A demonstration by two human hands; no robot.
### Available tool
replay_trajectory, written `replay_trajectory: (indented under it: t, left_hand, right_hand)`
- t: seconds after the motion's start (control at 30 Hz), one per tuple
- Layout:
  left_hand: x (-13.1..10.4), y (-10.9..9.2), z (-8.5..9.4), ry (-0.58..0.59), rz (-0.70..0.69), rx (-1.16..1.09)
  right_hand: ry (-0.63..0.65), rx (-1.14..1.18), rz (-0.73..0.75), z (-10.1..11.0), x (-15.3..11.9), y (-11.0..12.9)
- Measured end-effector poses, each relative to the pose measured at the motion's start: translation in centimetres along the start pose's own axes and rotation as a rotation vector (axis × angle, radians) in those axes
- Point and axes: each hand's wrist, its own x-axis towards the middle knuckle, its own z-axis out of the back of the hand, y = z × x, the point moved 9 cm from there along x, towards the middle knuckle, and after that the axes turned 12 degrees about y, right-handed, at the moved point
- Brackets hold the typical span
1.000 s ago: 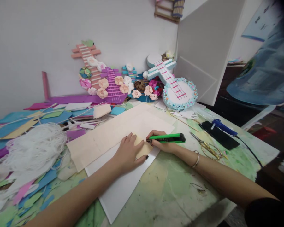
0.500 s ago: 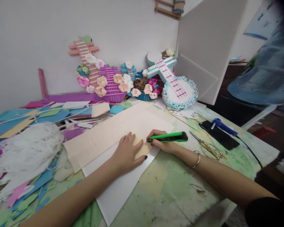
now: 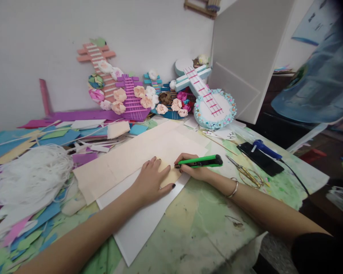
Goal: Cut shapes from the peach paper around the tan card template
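Observation:
My right hand (image 3: 193,170) is closed around a green utility knife (image 3: 207,161), its tip end resting low near a small yellowish piece (image 3: 171,176). The blade itself is too small to make out. Flat with fingers spread, my left hand (image 3: 151,182) presses on that yellowish piece, partly covering it. Beneath lies a large cream sheet (image 3: 108,176), overlapping a white sheet (image 3: 137,232) that reaches toward the table's front.
Gold-handled scissors (image 3: 247,173), a black phone (image 3: 260,158) and a blue glue gun (image 3: 265,149) lie to the right. White cord (image 3: 31,173) and coloured scraps crowd the left. Decorated paper instruments, among them a round pale-blue one (image 3: 214,108), lean at the back.
The whole view has shifted slightly, so everything sits a little further left and higher. Both hands keep nearly the same pose on the sheets, with the utility knife still held.

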Motion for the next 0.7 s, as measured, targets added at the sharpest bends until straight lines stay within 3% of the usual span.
replay_trajectory:
  t: [0.7]
  left_hand:
    - [-0.01,0.19,-0.02,-0.016,0.001,-0.007]
  right_hand:
    - [-0.009,-0.034,-0.025,0.06,0.18,0.57]
